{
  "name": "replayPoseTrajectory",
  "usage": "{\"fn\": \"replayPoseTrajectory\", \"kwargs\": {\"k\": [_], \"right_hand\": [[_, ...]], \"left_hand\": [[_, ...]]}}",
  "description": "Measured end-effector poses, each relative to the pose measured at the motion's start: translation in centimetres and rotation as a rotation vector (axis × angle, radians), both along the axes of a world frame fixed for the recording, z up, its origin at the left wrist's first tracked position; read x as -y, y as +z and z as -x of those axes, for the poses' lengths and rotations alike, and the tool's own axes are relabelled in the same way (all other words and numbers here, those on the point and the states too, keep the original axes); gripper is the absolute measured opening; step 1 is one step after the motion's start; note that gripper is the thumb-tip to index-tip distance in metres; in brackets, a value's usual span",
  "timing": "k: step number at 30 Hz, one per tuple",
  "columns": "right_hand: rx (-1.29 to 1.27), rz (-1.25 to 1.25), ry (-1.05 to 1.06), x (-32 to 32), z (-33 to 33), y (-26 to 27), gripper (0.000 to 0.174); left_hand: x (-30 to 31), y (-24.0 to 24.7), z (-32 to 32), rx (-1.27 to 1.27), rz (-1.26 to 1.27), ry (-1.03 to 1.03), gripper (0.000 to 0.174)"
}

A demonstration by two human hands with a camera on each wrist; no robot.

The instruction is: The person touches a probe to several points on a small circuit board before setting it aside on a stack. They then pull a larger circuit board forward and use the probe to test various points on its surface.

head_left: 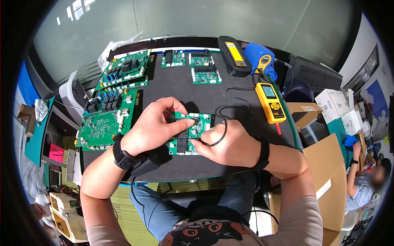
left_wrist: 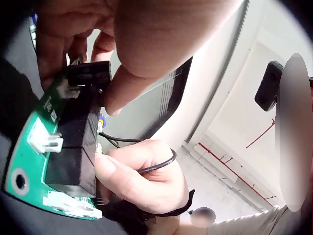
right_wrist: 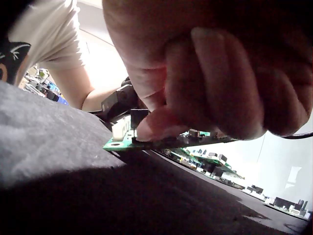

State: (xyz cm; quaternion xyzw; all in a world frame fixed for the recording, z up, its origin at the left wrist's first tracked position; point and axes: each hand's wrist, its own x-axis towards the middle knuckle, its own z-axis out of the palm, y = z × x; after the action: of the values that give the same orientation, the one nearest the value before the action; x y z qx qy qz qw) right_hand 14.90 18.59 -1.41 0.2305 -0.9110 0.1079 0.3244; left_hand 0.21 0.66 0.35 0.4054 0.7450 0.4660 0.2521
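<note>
A green circuit board [head_left: 195,130] with a row of black block components [head_left: 182,142] lies in front of the body. My left hand [head_left: 151,125] grips it at the far left part, thumb over its top face and fingers at the far edge. From the right, my right hand [head_left: 234,146] has curled fingers around a thin black cable [head_left: 225,128], its thumb tip low over the board's middle. In the left wrist view the cable [left_wrist: 161,167] loops over the right hand [left_wrist: 142,178], beside the black blocks [left_wrist: 73,166]. The cable's end is hidden by the fingers.
Larger green boards [head_left: 102,127] are stacked at the left, with several small boards [head_left: 206,75] at the back. A yellow meter [head_left: 270,102], a black-and-yellow device [head_left: 234,56] and a blue device [head_left: 259,55] stand right. An open cardboard box [head_left: 328,164] is at the near right.
</note>
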Motion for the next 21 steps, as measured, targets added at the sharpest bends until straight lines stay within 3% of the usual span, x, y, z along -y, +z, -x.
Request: {"fn": "replayPoseTrajectory", "kwargs": {"k": [11, 16, 21], "right_hand": [[-0.054, -0.083, -0.008, -0.2, -0.1, -0.1, 0.035], [-0.026, -0.062, -0.013, 0.0, -0.2, -0.7, 0.035], [0.012, -0.045, -0.023, 0.2, -0.3, -0.5, 0.036]], "left_hand": [[0.1, 0.3, -0.3, -0.004, -0.019, 0.006, 0.022], [0.4, 0.3, -0.7, -0.21, 0.01, 0.02, 0.021], [0.5, 0.3, -0.8, -0.193, 0.001, 0.018, 0.021]]}}
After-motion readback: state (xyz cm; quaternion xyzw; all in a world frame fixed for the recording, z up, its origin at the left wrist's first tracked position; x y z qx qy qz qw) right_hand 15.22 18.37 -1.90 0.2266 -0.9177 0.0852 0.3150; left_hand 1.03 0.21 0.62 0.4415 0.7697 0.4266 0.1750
